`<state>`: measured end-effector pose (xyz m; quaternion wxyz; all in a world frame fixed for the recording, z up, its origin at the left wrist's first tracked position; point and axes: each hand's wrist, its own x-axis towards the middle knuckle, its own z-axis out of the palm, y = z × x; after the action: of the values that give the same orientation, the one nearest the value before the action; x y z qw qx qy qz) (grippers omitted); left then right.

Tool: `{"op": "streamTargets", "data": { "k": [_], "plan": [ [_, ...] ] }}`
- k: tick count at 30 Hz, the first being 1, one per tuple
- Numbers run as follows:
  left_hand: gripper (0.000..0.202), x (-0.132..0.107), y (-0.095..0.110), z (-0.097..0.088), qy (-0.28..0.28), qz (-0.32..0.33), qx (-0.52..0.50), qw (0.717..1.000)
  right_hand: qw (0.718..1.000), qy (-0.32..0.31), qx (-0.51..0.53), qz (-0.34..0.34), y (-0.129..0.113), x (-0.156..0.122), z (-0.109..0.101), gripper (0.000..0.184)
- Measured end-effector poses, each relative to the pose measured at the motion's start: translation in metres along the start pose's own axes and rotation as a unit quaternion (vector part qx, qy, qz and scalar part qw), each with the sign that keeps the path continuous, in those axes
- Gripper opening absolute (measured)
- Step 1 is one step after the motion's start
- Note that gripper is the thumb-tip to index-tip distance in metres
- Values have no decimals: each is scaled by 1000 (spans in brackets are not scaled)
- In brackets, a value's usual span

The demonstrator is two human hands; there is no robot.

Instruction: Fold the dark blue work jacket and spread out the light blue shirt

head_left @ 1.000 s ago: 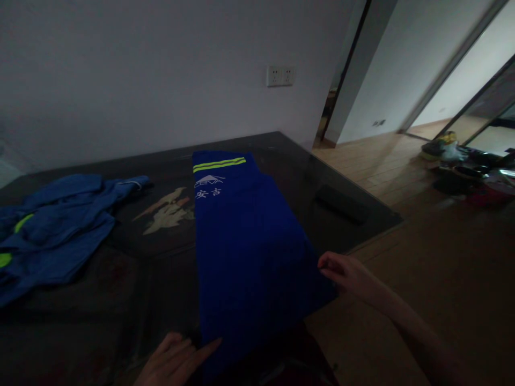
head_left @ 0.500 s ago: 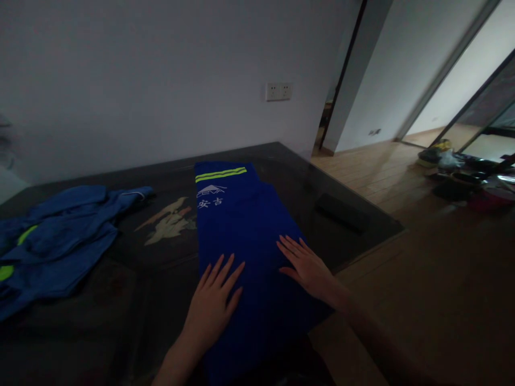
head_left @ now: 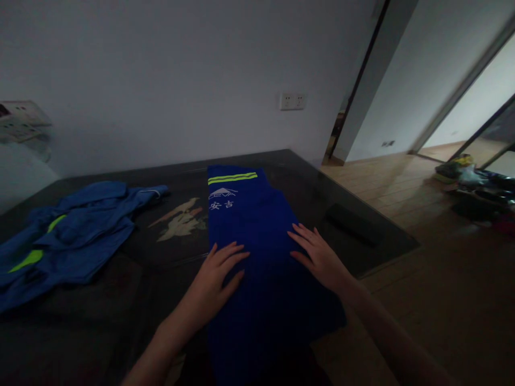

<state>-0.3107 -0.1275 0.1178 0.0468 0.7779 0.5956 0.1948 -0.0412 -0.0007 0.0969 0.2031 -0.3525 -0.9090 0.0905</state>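
A dark blue folded garment (head_left: 257, 225) with two yellow-green stripes and a white logo lies lengthwise on the dark glass table (head_left: 169, 257). My left hand (head_left: 217, 273) rests flat on the garment's left edge, fingers spread. My right hand (head_left: 317, 257) lies flat on its right side, fingers stretched out. Both hands hold nothing.
A crumpled lighter blue garment (head_left: 68, 236) with yellow-green trim lies at the table's left. A dark flat object (head_left: 352, 225) sits near the table's right edge. A wall with a socket (head_left: 292, 101) is behind. Wooden floor and clutter (head_left: 475, 182) lie to the right.
My hands moved from the garment's near corners up onto its middle and now lie flat, sliding slightly farther up the cloth. The view shifted a little.
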Motion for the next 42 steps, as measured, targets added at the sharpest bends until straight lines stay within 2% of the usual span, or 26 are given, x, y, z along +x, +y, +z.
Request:
{"op": "streamTargets", "data": {
  "k": [3, 5, 8, 11, 14, 19, 22, 24, 27, 29, 32, 35, 38, 42],
  "plan": [
    [36, 41, -26, -6, 27, -19, 23, 999, 1000, 4, 16, -25, -3, 49, 3, 52],
    [38, 62, -47, 4, 8, -50, 64, 997, 999, -35, -1, -40, -1, 80, 15, 55],
    [45, 72, -74, 30, -36, -65, 108, 991, 993, -98, -44, -41, 10, 110, 40, 60],
    [50, 67, -87, 50, -43, -58, 128, 989, 989, -126, -62, -42, 26, 117, 59, 62],
    [52, 62, -88, 55, -37, -51, 130, 990, 989, -121, -65, -45, 36, 113, 68, 63],
    [48, 58, -78, 44, -25, -46, 116, 992, 990, -121, -67, -43, 37, 109, 68, 65],
    [43, 60, -77, 32, -20, -22, 96, 995, 990, -119, -61, -44, 35, 113, 65, 66],
    [41, 71, -85, 24, -9, -16, 81, 997, 992, -101, -52, -49, 33, 123, 61, 65],
    [40, 103, -109, 17, 13, -39, 79, 996, 996, -61, -37, -52, 33, 155, 60, 62],
    [41, 129, -127, 19, 20, -61, 97, 993, 997, -51, -39, -48, 37, 184, 63, 61],
    [44, 156, -149, 29, 14, -84, 125, 988, 995, -68, -72, -31, 49, 220, 73, 56],
    [46, 163, -159, 43, 10, -77, 147, 986, 990, -92, -99, -24, 67, 235, 85, 51],
    [48, 159, -162, 52, 26, -69, 158, 985, 990, -96, -99, -40, 80, 232, 93, 51],
    [46, 155, -158, 52, 55, -65, 150, 985, 992, -77, -91, -45, 83, 227, 94, 50]
  ]
}}
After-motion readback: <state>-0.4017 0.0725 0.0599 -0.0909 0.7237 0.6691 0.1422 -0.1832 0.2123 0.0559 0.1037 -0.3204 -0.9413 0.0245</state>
